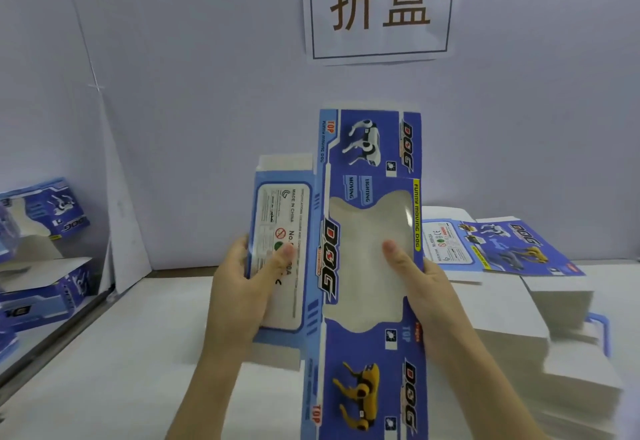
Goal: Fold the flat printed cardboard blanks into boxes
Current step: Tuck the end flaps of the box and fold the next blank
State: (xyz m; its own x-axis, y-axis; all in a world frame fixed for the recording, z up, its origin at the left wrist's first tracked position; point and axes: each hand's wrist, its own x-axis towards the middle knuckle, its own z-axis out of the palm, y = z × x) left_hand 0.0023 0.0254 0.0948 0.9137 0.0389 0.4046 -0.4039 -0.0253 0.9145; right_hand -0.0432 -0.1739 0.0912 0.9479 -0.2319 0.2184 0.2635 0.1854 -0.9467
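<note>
Blank [372, 266]: one, flat, blue printed card, held upright in the air over the desk [138, 353], centre of view. We read on it "DOG" four times, "FUNNY MOVING DOG", "TOP", "LIGHTING", "MOVING", and on its pale side panel "MADE IN CHINA" and "No." with the rest covered by a thumb. It shows a white robot dog above, a yellow one below, and a clear window between them.

Left hand [242, 287]: grips the blank's pale side panel, thumb in front, fingers curled behind the edge.

Right hand [415, 287]: grips the blank's right edge, thumb pressed on the window, fingers behind and hidden.

Stack [519, 301]: one pile of flat blanks on the desk at right, well apart from the held one. We cannot count the sheets. The top sheet lies print up and reads "DOG".

Boxes [45, 249]: folded ones piled at far left, the same blue print, "DOG" legible upside down. We count at least two; the edge of view cuts off the others.

Sign [379, 6]: one white sheet on the wall behind, black border, two brown characters "折盒".

Partition [117, 197]: one white board, standing between the boxes and the desk.
</note>
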